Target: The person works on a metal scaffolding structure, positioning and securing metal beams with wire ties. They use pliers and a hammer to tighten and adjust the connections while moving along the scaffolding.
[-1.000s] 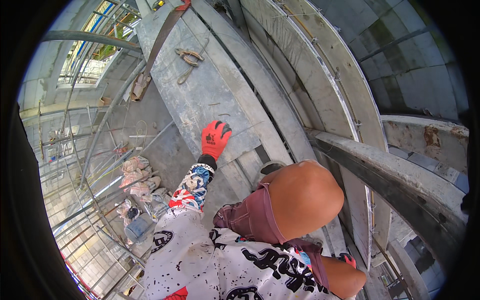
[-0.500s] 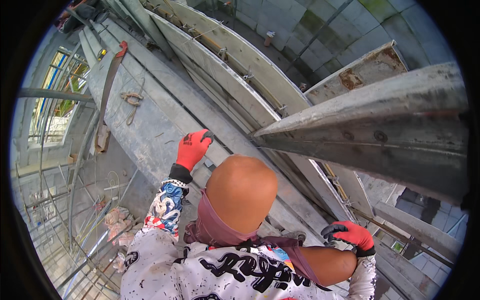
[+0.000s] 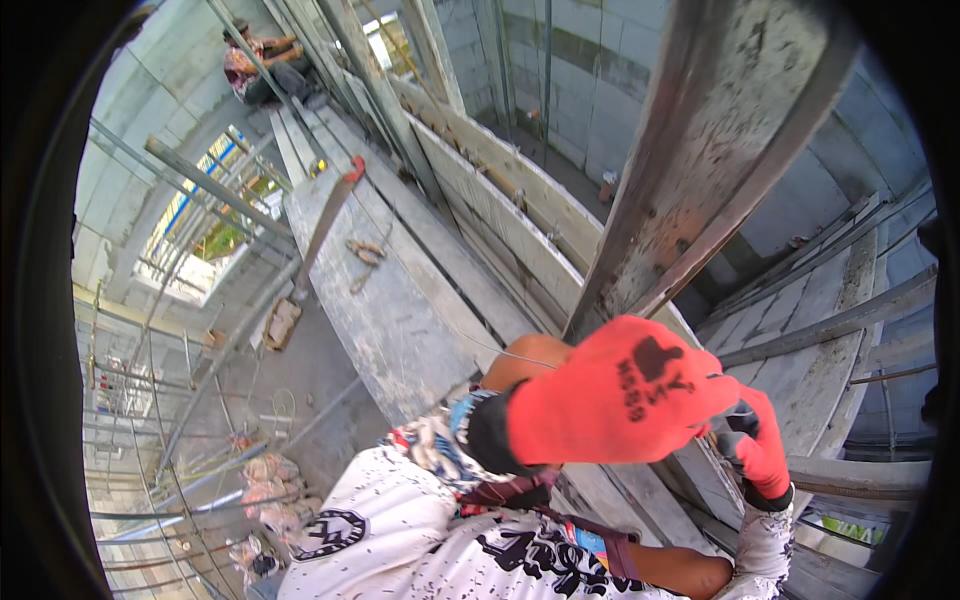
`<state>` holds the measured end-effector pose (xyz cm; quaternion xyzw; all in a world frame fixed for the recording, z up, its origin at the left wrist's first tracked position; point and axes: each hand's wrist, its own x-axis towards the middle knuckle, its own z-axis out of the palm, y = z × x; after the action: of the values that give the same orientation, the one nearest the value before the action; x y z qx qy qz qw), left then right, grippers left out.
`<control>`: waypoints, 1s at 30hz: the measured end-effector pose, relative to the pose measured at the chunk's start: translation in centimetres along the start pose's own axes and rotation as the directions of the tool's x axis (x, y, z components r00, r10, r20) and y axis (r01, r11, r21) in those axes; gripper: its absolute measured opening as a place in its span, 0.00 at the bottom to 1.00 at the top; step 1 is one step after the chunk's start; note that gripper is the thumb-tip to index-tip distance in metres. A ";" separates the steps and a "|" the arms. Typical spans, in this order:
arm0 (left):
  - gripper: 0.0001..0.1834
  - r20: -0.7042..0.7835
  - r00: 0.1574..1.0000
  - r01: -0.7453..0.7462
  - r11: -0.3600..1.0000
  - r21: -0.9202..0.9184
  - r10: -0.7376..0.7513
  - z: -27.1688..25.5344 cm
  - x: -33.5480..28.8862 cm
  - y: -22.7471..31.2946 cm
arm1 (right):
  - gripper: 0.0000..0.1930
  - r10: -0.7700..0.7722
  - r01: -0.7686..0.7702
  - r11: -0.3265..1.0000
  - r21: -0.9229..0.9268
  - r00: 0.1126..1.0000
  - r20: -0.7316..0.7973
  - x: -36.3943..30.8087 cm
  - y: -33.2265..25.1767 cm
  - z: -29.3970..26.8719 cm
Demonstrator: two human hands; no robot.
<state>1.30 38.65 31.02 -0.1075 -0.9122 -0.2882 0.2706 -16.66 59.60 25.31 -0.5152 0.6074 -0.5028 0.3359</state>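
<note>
My left hand (image 3: 625, 395), in a red glove with a dark cuff, is raised across my body over my bent knee, its back facing up and its fingers curled out of sight. My right hand (image 3: 760, 450), gloved in red with dark-coated fingers, meets it at the fingertips, also closed. Whatever is between the fingers is hidden. A thin wire (image 3: 475, 338) runs over the planks toward my left glove; I cannot tell if it is gripped. Beyond my hands a rough grey beam (image 3: 690, 150) rises steeply. My bare knee (image 3: 525, 358) shows partly behind the left glove.
Grey planks (image 3: 400, 330) carry a red-handled saw (image 3: 332, 215) and a tan bundle of cord (image 3: 366, 252). Concrete-edged panels (image 3: 500, 190) stand alongside. A person (image 3: 262, 65) sits at the far end. Metal poles (image 3: 215, 190) cross the left side, above pale bags (image 3: 270, 490).
My left hand has swung right and up, close to the camera, to meet my right hand, which rose slightly. The view has shifted, bringing the seated person into sight and the beam more upright.
</note>
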 end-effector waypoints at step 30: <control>0.11 0.501 0.713 0.698 0.561 -0.445 -0.490 27.3 10.0 -7.1 | 0.10 0.076 -0.558 0.782 -0.277 0.527 -0.846 -4.3 10.8 -8.8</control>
<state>-21.26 49.22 14.46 0.0853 -0.7805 -0.6176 -0.0463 -26.87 65.64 16.87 -0.1780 0.8887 -0.4210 -0.0352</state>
